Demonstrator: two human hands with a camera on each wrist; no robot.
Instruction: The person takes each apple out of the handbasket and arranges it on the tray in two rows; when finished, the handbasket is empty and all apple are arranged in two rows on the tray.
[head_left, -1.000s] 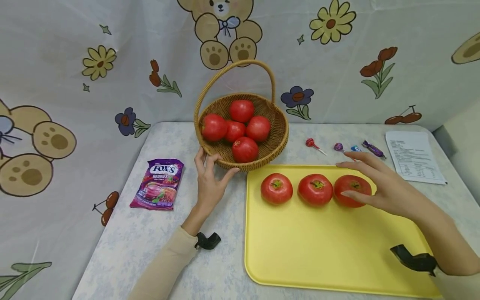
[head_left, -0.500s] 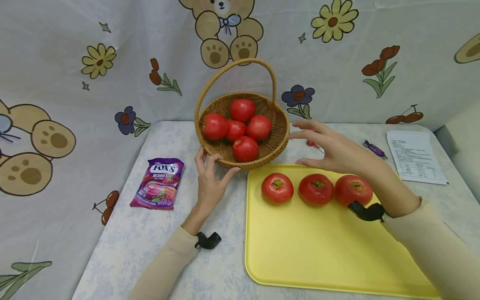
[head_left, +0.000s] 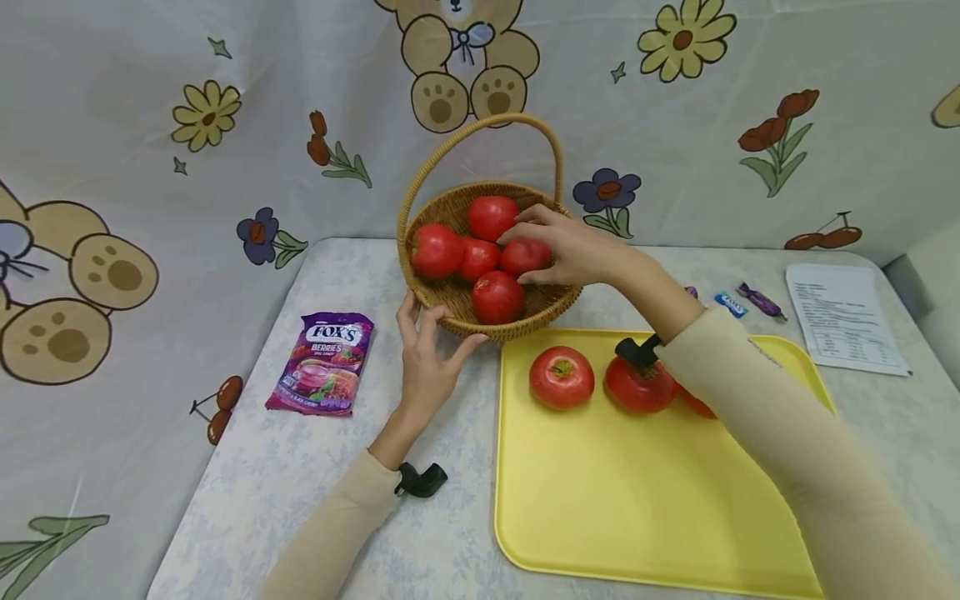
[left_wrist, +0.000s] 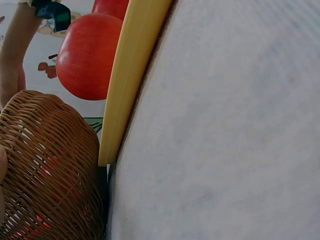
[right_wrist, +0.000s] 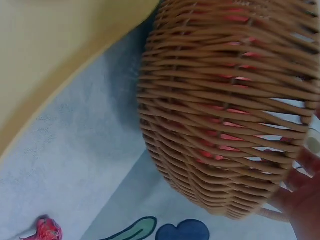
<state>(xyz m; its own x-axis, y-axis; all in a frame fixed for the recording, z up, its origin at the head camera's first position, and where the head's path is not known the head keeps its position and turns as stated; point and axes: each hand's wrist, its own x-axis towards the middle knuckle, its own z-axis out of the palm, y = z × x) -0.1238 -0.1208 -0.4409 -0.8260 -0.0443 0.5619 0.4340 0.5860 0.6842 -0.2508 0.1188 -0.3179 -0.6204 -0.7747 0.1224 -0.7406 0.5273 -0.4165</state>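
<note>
A wicker basket (head_left: 566, 293) with a tall handle stands at the back of the table, leaning towards me, with several red fruits that look like pomegranates inside. My left hand (head_left: 430, 362) holds the basket's front left edge, fingers at the rim and thumb lower on the wall. My right hand (head_left: 573, 250) reaches over the right rim, fingers and thumb spread around one pomegranate (head_left: 531, 250); whether they touch it is unclear. More pomegranates (head_left: 562, 377) sit in a row on a yellow tray (head_left: 600, 517), partly covered by the right forearm. In the right wrist view, wickerwork hides most of the right hand (right_wrist: 305, 187).
A purple candy bag (head_left: 321, 364) lies left of the left hand. Behind the tray are small wrapped candies (head_left: 761, 300) and a lollipop (right_wrist: 47, 230). A printed sheet (head_left: 847, 318) lies at the back right. Patterned cloth (head_left: 300, 67) hangs behind the table.
My right hand has moved left from above the tray's rightmost pomegranate, past the basket's rim, to a pomegranate inside. The left hand has stayed on the basket.
</note>
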